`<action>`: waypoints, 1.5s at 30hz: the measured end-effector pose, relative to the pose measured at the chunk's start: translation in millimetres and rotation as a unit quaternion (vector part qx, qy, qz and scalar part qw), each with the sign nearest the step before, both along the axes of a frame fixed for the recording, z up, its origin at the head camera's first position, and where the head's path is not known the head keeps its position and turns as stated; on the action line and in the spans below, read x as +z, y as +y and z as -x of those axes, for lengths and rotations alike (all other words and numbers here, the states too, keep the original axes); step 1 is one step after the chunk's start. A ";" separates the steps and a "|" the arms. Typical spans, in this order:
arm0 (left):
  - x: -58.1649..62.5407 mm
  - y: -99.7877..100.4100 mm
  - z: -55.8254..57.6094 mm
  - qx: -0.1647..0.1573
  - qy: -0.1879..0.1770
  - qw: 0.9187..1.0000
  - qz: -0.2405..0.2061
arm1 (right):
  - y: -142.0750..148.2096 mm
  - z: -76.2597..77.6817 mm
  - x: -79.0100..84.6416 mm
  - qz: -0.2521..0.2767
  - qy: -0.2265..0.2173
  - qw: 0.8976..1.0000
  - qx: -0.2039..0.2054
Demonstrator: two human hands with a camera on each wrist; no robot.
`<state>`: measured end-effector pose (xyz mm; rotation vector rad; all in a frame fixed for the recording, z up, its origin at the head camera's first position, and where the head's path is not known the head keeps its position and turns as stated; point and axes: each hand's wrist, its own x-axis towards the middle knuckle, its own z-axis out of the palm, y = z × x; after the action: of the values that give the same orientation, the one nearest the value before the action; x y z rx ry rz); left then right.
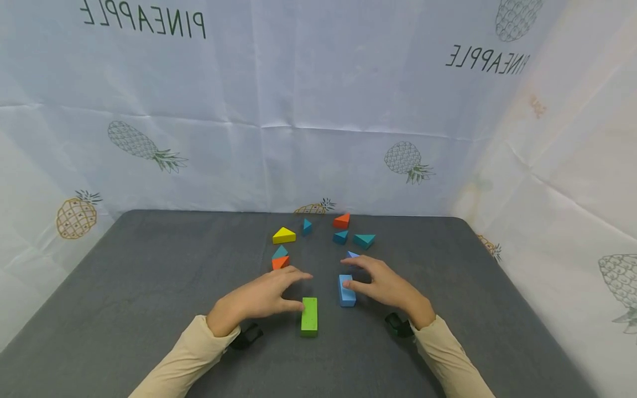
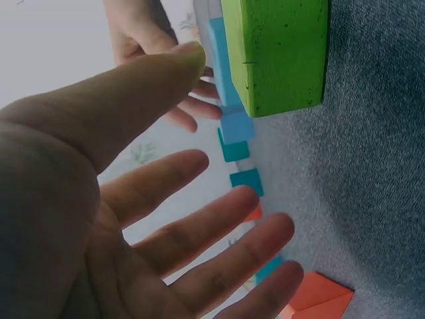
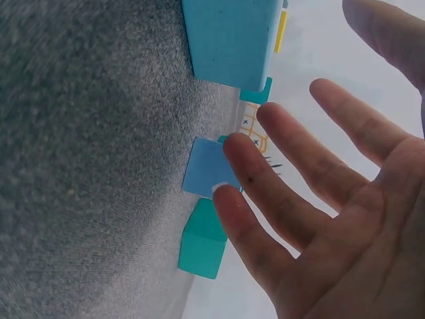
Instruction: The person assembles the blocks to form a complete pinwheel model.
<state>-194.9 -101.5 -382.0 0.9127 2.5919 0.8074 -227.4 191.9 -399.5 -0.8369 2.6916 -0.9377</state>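
The green block (image 1: pixel 309 318) lies on the desk (image 1: pixel 149 309) with its long axis running away from the person. The left hand (image 1: pixel 264 296) is the nearer one, at the green block's left: thumb just beside its long side, overlapping the edge in the head view but apart from it in the left wrist view. That hand is released, fingers extended, grasping nothing.

Right of the green block and somewhat beyond it lies the blue block (image 1: pixel 347 299), its long axis nearly parallel. The right hand (image 1: pixel 383 282) is nearer to that one, on its right side, thumb overlapping its top in the head view; it too is released, and the right wrist view shows its fingertips clear. Beyond the green block and to its left sits the orange triangle (image 1: pixel 280 263), near the left hand's fingers.
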 end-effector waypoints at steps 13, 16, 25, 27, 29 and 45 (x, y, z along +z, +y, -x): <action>-3.3 -2.2 3.4 -0.037 -0.053 0.998 -0.013 | 3.1 -0.2 -0.7 0.014 -0.042 0.998 0.034; -4.9 -2.5 3.3 -0.040 -0.066 0.997 -0.016 | 3.4 0.0 -1.4 0.022 -0.056 0.997 0.043; -9.1 0.2 2.6 -0.043 -0.084 0.995 -0.019 | 3.1 1.2 -2.9 0.010 -0.065 0.997 0.041; -9.8 0.9 2.5 -0.041 -0.085 0.995 -0.017 | 3.0 1.6 -3.3 0.005 -0.065 0.997 0.039; -11.0 1.5 2.3 -0.039 -0.085 0.996 -0.016 | 2.9 1.8 -3.5 0.000 -0.067 0.997 0.035; -14.5 4.7 1.6 -0.039 -0.066 0.997 -0.009 | 0.0 -1.3 -4.6 0.001 -0.059 0.998 0.026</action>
<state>-196.5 -96.8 -396.5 0.9283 2.4243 0.8422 -226.1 191.9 -404.1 -0.8213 2.5560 -0.9466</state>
